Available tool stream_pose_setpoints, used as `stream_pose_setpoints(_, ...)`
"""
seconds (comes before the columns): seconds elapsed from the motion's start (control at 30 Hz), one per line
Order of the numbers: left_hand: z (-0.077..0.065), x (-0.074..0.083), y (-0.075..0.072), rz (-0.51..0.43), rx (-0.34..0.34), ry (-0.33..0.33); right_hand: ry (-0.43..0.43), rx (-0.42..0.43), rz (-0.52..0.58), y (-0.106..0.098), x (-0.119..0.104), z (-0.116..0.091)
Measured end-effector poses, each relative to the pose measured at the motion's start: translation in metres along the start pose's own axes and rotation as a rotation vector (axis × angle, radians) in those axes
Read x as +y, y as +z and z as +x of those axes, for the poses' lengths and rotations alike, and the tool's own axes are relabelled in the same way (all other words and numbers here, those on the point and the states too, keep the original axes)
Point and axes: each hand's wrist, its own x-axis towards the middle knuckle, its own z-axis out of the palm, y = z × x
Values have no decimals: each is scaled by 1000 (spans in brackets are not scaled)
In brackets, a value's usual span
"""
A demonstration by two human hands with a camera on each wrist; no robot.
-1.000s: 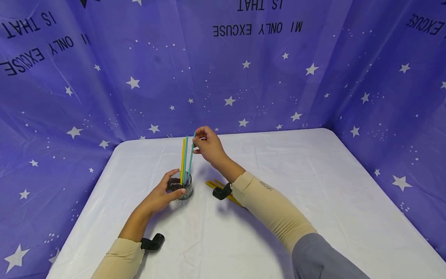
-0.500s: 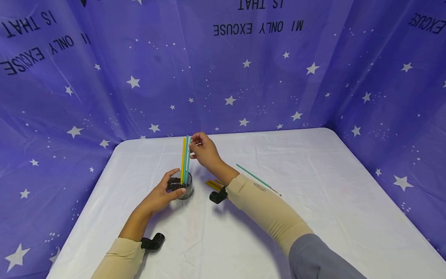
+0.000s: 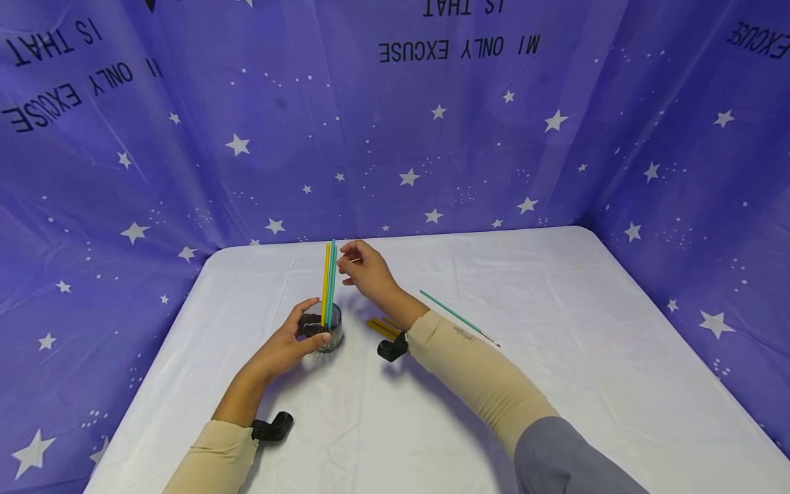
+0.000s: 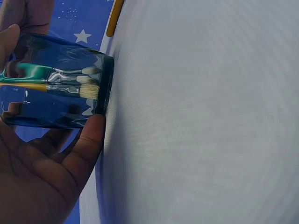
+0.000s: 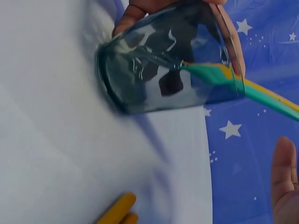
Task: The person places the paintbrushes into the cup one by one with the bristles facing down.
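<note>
My left hand grips a clear dark-tinted glass standing on the table. A yellow paintbrush and green paintbrushes lean together in it, bristles down. Through the glass wall, the left wrist view shows pale bristles near the base. My right hand hovers just right of the handle tops with loosely bent fingers and holds nothing. In the right wrist view, its fingers are apart from the handles.
Several yellow paintbrushes lie on the white tablecloth, partly hidden by my right wrist and its black camera. One green paintbrush lies farther right, near my sleeve. A purple star-print curtain surrounds the table.
My right hand lowered a green paintbrush into the glass beside the others, then let it go and shifted slightly right. The green paintbrush on the table came into view. My left hand stayed put.
</note>
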Motion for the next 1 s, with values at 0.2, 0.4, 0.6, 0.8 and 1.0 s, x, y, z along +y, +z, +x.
stream_pose_setpoints(0.2, 0, -1, -1, 11, 8, -6, 20, -9, -90, -15, 7, 3)
stream_pose_setpoints(0.4, 0, 0, -1, 15, 10, -19, 64, -47, -168, -40, 14, 2)
stream_pose_setpoints(0.6, 0, 0, -1, 21, 6, -19, 129, -92, -189, -64, 21, 0)
stream_pose_setpoints(0.8, 0, 0, -1, 26, 4, -14, 158, -121, -276, -90, 28, -1)
stream_pose_setpoints(1.0, -1, 2, -1, 20, -1, -23, 204, -157, -327, -113, 29, -5)
